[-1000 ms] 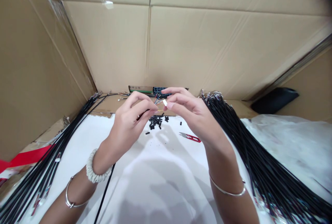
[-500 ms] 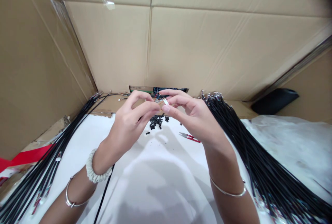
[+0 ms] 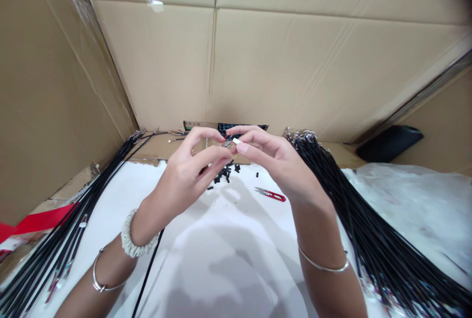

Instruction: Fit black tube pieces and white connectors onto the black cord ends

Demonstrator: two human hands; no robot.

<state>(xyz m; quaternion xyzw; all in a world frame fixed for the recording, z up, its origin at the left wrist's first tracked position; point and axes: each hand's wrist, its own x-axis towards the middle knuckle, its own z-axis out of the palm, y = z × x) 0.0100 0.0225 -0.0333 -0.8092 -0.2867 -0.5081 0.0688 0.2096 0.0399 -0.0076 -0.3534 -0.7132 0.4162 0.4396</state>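
White tabletop [image 3: 206, 269] spreads beneath your forearms, on the near side of the white plug [image 3: 237, 141]. Black cable [image 3: 148, 274] runs below your left wrist, nearer you than the plug; if your forearm drags it, the tug could reach your fingertips. Right of the plug, a fanned cable bundle [image 3: 354, 210] has loose ends that your elbow could snag. Red-handled scissors [image 3: 273, 194] lie closer in, right of the plug and nearer you; lowering your right hand carelessly might meet their points. Black bits [image 3: 223, 175] lie scattered below the plug, where anything dropped could get lost. Your left hand [image 3: 186, 168], left of the plug, pinches thin wires [image 3: 227, 144]; I cannot tell which strand. Your right hand [image 3: 283, 163] grips the plug itself, raised above the table. Such a small piece could twist free if squeezed off-centre, and crossing wires could be confused because your fingers hide them. Beyond the plug stands a cardboard wall [image 3: 276, 62].
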